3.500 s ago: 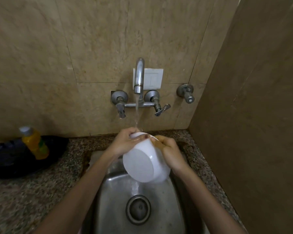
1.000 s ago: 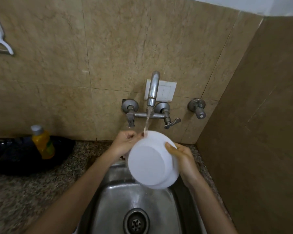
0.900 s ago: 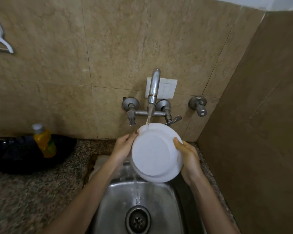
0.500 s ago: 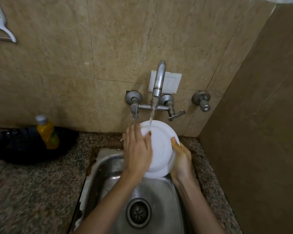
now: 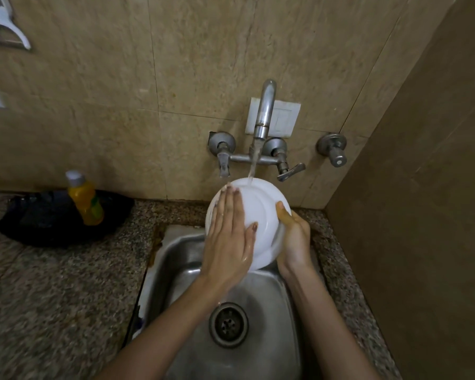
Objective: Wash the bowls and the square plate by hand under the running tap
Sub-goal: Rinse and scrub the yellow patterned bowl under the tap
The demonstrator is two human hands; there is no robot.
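Tilting on edge above the back of the sink (image 5: pixel 170 259), a white bowl (image 5: pixel 261 215) is held under the tap (image 5: pixel 265 111), whose stream (image 5: pixel 251 168) lands on its upper rim. The left hand (image 5: pixel 228 242) is laid flat on the bowl's underside, fingers straight and pressed together. The right rim is gripped by the right hand (image 5: pixel 294 242), thumb curled over the outer face; its other fingers are hidden. A yellow bottle (image 5: pixel 85 201) is seen at the back edge of the worktop (image 5: pixel 52 297).
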